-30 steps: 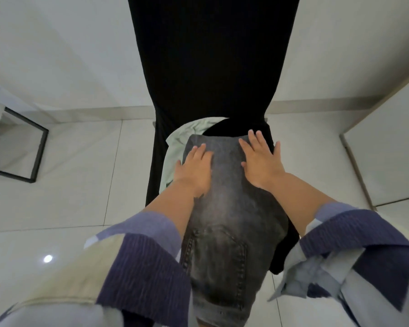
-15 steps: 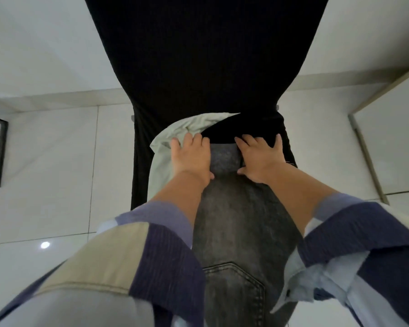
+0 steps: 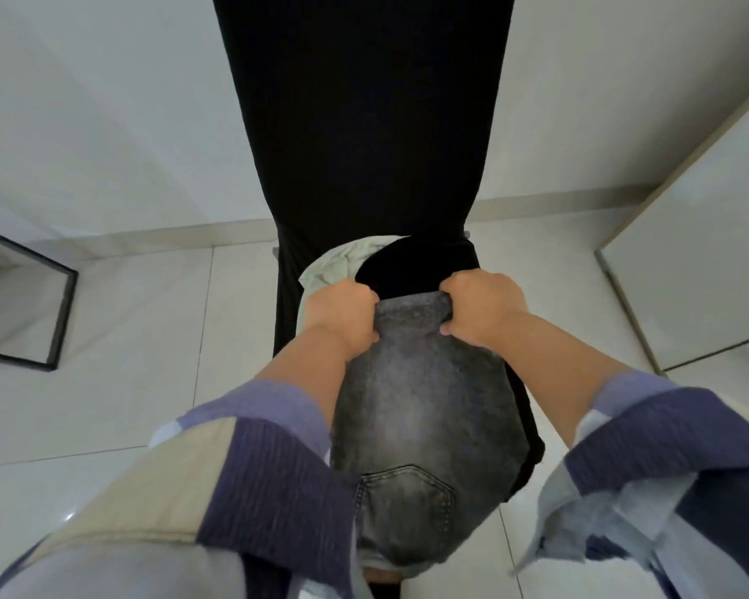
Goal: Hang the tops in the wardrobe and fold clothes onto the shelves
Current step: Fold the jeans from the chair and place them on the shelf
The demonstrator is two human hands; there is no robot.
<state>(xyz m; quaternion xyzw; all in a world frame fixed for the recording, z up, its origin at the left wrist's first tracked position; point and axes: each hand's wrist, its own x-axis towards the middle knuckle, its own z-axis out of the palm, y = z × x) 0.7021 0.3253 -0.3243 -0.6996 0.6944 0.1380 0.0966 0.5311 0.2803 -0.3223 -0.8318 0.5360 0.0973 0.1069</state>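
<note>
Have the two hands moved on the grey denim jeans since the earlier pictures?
Yes. Both the left hand and right hand slid up the grey denim jeans, toward the black fabric-covered chair back, and now grip their far edge.

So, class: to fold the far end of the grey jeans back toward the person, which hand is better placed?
Neither clearly: left hand and right hand each grip a far corner of the grey jeans.
</note>
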